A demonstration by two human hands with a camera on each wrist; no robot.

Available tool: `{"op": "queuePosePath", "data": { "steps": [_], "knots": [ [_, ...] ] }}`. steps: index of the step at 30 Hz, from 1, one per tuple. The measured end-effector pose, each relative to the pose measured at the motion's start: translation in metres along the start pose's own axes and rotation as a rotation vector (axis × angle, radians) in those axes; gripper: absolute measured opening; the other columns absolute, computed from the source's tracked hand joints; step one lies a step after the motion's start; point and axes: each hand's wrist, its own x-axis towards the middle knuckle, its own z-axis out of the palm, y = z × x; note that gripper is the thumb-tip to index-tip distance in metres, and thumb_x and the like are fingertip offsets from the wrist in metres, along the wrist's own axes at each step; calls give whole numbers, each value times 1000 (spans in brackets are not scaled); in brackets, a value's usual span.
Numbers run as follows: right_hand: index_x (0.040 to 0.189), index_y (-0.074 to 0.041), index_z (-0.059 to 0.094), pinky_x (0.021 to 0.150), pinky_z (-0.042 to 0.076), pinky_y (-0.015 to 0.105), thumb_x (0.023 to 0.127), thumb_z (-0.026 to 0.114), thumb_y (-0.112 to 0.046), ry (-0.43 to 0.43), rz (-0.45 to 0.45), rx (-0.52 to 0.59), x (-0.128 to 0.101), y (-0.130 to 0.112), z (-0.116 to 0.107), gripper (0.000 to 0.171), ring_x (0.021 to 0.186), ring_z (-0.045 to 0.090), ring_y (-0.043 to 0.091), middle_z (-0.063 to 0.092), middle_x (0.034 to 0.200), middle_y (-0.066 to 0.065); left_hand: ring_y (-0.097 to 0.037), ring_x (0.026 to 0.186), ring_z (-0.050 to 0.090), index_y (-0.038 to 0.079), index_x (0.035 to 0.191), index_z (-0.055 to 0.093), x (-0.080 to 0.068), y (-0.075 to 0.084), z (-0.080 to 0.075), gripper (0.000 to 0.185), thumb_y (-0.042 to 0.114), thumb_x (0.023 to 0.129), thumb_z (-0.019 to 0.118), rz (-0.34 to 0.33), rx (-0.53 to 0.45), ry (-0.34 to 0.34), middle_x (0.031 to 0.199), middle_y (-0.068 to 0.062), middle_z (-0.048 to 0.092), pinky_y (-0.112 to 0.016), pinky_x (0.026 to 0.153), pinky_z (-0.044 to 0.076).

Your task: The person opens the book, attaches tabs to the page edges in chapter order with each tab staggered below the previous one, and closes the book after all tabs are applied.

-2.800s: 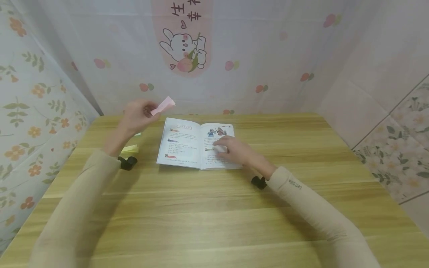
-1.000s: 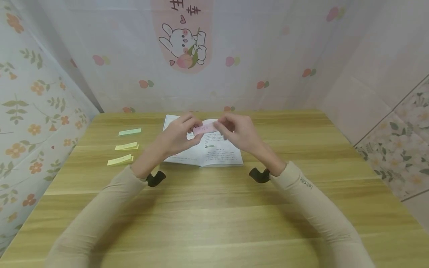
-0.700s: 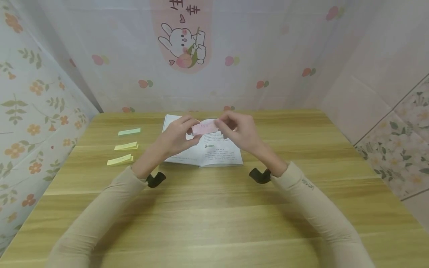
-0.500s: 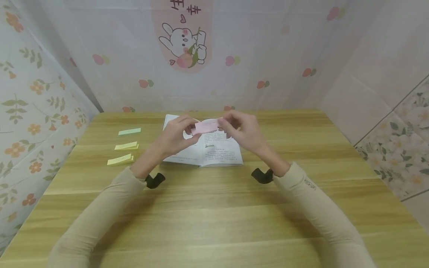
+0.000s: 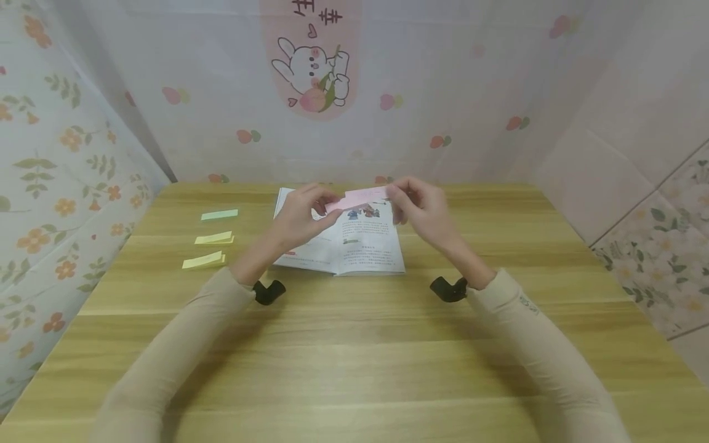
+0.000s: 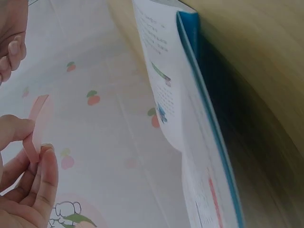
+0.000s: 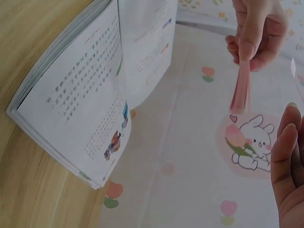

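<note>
Over the open book point(image 5: 371, 246), my left hand point(image 5: 304, 215) pinches a pad of pink sticky notes point(image 5: 343, 203) between thumb and fingers; the pad point(image 6: 35, 128) shows edge-on in the left wrist view. My right hand point(image 5: 423, 206) pinches the far end of a pink sticky note point(image 5: 368, 194), which is offset up and right from the pad and overlaps it in the head view. In the right wrist view, a pale pink sliver point(image 7: 293, 67) shows above the right fingers point(image 7: 287, 142), with the left hand point(image 7: 259, 35) and pad opposite.
On the table point(image 5: 354, 357), left of the book, lie a green sticky-note pad point(image 5: 219, 215) and two yellow pads point(image 5: 214, 238) point(image 5: 204, 261). Black wrist-worn pieces point(image 5: 269, 291) point(image 5: 447, 289) hang at both wrists. A printed curtain point(image 5: 471, 92) stands behind the table.
My left hand brought the pink pad from the left to over the book. The right hand left the page, took the note's end and has drawn it up and right, away from the pad.
</note>
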Motion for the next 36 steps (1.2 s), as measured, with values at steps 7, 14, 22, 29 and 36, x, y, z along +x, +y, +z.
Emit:
{"op": "queuePosePath", "data": {
  "steps": [7, 14, 22, 29, 36],
  "knots": [
    [95, 10, 60, 51, 48, 25, 104, 56, -12, 35, 23, -9, -2, 5, -14, 23, 54, 55, 27, 56, 69, 19, -26, 80, 64, -7, 104, 69, 13, 3, 17, 18, 1, 89, 72, -29, 14, -42, 99, -17, 69, -34, 72, 56],
    [94, 10, 60, 50, 49, 25, 104, 57, -10, 79, 31, -2, -6, 12, -29, 22, 52, 58, 17, 56, 68, 17, -25, 84, 63, -7, 107, 69, 25, 4, 38, 20, 4, 91, 72, -67, 12, -99, 100, -16, 69, -34, 74, 56],
    [91, 4, 61, 49, 49, 24, 104, 56, -9, 117, 18, 30, -10, 17, -46, 19, 51, 59, 17, 57, 67, 12, -22, 85, 62, -5, 108, 68, 38, 6, 66, 19, 8, 94, 70, -98, 38, -175, 101, -15, 68, -27, 73, 52],
    [89, 0, 61, 50, 50, 22, 104, 56, -11, 143, 39, 23, -17, 21, -61, 19, 52, 60, 14, 58, 68, 9, -21, 88, 59, -3, 112, 68, 49, 9, 94, 21, 11, 97, 67, -130, 60, -278, 103, -12, 66, -23, 74, 48],
    [90, -3, 63, 50, 50, 22, 104, 57, -12, 159, 47, 38, -18, 23, -70, 18, 52, 60, 19, 60, 68, 8, -19, 91, 59, -2, 115, 67, 60, 11, 119, 24, 15, 98, 66, -167, 90, -345, 106, -10, 67, -25, 78, 49]
  ]
}}
